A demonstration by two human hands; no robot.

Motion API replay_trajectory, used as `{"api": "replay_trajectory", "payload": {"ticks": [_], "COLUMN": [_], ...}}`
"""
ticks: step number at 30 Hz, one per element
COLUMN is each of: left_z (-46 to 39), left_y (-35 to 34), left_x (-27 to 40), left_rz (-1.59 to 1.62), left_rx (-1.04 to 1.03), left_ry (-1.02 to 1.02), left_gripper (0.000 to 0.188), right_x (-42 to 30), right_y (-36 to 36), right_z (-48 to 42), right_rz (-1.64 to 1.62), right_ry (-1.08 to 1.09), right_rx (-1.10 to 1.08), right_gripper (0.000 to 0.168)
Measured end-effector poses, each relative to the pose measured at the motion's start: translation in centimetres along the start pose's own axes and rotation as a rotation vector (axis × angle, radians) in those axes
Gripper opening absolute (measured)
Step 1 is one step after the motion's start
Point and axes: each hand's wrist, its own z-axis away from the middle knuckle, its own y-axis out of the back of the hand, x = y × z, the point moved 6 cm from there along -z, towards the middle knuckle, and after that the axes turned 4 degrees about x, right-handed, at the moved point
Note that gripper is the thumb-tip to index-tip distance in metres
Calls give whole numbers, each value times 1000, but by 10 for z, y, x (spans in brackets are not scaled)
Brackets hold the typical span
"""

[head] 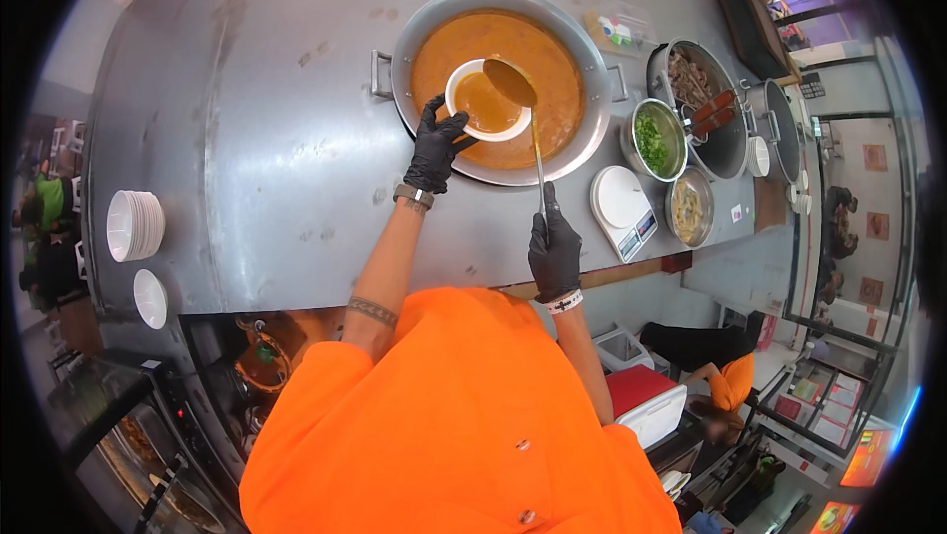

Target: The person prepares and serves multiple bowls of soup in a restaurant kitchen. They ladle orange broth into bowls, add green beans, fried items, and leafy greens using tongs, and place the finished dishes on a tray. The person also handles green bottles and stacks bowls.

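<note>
My left hand (438,147), in a black glove, grips the near left rim of a white bowl (488,100) that holds orange-brown soup. The bowl is over a wide metal pan (499,173) full of the same thick soup. In my right hand (555,245), also gloved in black, is the handle of a metal ladle (510,83). The ladle's head is above the bowl's far right side, wet with soup; whether its rim touches the bowl I cannot tell. Right of the pan are a kitchen scale (624,212), a bowl of chopped green herbs (652,140) and a bowl of pale yellowish pieces (689,207).
Further right on the metal table (296,164) stand a large pot with meat (688,75) and red-handled utensils, another pot (783,131) and small white bowls (757,157). Stacked white bowls (136,225) are at the left. A person in orange (732,386) is behind at the lower right.
</note>
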Motion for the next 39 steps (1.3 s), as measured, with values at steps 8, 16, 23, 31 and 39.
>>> {"api": "replay_trajectory", "payload": {"ticks": [8,16,23,31,39], "left_z": [-9,-18,-2,35,97], "left_y": [5,30,43,42,-7], "left_x": [2,34,78,87,26], "left_rz": [26,51,-64,-122,-262], "left_rx": [-56,-51,-85,-167,-421], "left_ry": [-10,-102,-137,-46,178], "left_gripper": [49,58,51,56,57], "right_x": [-4,11,93,97,100], "right_y": [14,33,-16,-46,4], "right_z": [-4,-34,-62,-38,41], "right_rz": [-294,-805,45,353,-911], "right_ry": [-197,-600,19,-131,-342], "right_rx": [-87,-152,8,-68,139], "right_gripper": [49,41,47,36,33]}}
